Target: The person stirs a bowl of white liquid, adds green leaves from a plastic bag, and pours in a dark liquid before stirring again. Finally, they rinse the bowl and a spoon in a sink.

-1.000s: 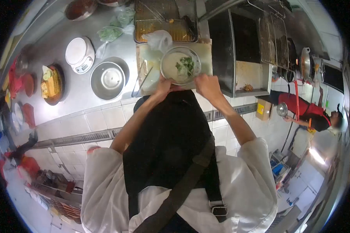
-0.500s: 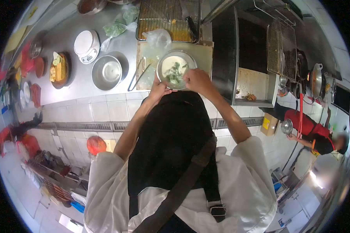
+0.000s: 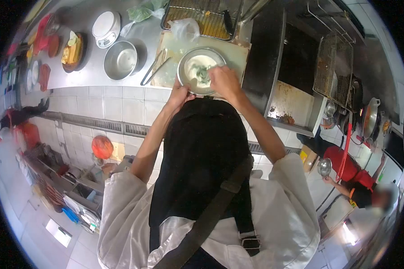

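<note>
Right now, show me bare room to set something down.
The counter is bare between the platter and pot; so, narrowly, is the board right of the bowl. Crowded: left of the bowl, where tongs lie, and beyond it, where the bag sits by the rack.

Steel counter (image 3: 90, 71), white tiled floor (image 3: 132, 109) with a long drain grate (image 3: 94, 124), bright light (image 3: 349, 234) at lower right

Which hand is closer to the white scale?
Left. The left hand holds the mixing bowl's lower-left edge, right of the scale; the right hand, over that bowl's right side, is farther away.
</note>
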`<state>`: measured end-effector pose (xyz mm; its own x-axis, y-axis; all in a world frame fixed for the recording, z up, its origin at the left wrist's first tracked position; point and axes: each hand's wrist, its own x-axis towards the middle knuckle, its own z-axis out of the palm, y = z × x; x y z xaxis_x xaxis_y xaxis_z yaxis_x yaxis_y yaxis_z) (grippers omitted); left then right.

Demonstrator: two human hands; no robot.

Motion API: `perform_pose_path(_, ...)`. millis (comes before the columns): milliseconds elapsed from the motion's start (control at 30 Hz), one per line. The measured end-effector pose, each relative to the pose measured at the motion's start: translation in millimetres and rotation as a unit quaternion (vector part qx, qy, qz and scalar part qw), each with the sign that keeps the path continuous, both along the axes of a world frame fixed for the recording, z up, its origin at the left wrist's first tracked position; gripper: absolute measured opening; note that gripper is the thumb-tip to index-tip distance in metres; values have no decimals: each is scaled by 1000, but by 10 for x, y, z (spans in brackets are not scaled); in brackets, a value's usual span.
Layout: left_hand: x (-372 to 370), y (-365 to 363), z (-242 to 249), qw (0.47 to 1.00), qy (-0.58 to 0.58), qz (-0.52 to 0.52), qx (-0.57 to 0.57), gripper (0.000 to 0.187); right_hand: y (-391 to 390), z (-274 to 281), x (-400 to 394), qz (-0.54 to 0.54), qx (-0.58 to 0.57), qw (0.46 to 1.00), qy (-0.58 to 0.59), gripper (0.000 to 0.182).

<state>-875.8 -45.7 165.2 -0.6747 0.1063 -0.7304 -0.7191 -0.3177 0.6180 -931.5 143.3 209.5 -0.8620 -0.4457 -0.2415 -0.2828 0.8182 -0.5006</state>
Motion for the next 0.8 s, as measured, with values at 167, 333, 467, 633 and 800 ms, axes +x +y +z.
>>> perform_pose_path(167,90,17,-76,1000,16,21,16,77,94,353,93,-83,119,989,25,15)
perform_pose_path(333,96,79,-22,1000,15,15,21,77,266,102,31,27,41,999,10,9)
perform_pose_path(467,91,93,-11,999,17,17,42,76,355,189,35,56,0,998,-20,11)
perform_pose_path(633,75,92,66,998,22,5,59,76,526,319,109,35,24,998,55,11)
perform_pose_path(800,86,153,72,998,44,-37,33,70,371,410,43,-12,125,986,107,12)
